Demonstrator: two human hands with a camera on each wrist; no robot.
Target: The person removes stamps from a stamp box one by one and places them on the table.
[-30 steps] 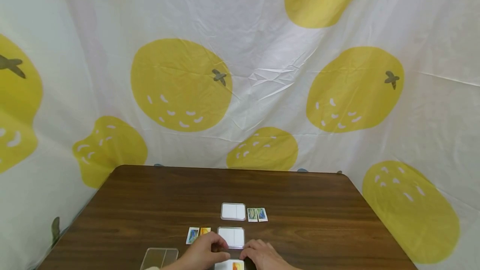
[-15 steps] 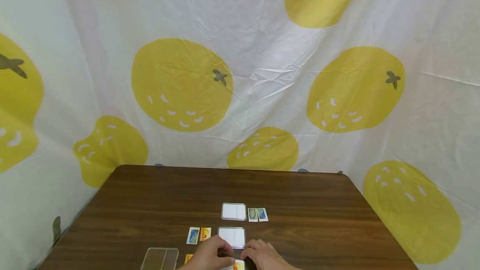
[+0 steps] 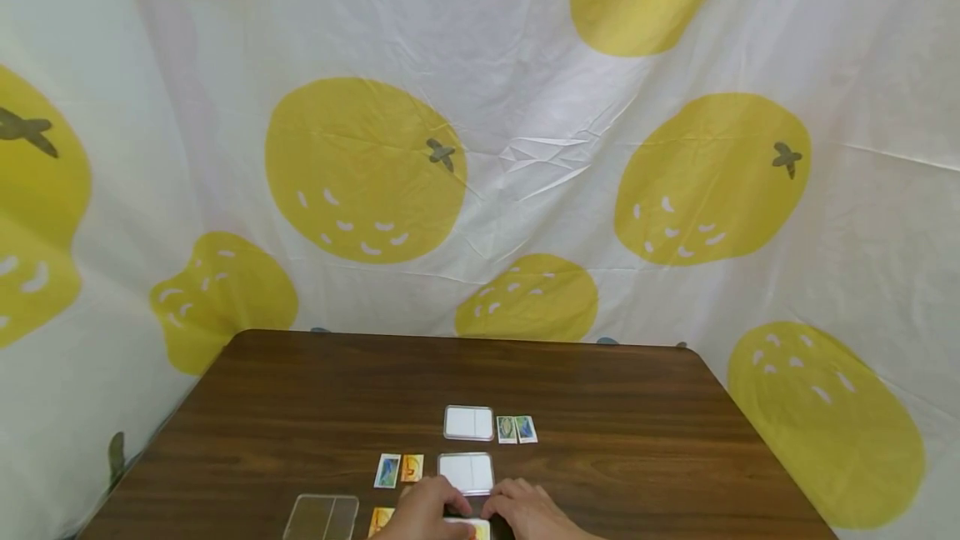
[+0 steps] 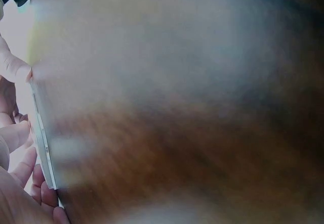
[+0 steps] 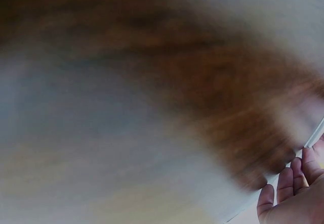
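Note:
At the table's near edge, my left hand and right hand are on a white-backed, clear-rimmed stamp case. The left thumb and curled fingers are at its left part and top, partly covering an orange stamp inside. Curled fingers of the right hand grip its right edge. In the left wrist view, fingers lie along the edge of the case; in the right wrist view, right-hand fingertips meet the same edge. Much of the case is hidden or out of frame.
Two white-backed cases lie in line behind. Stamps lie right of the far case. A blue stamp and orange stamps lie left. A clear lid lies on the brown table.
My left hand has shifted right and slightly down over the case, covering more of it and uncovering the orange stamps on the left. The right hand has barely moved.

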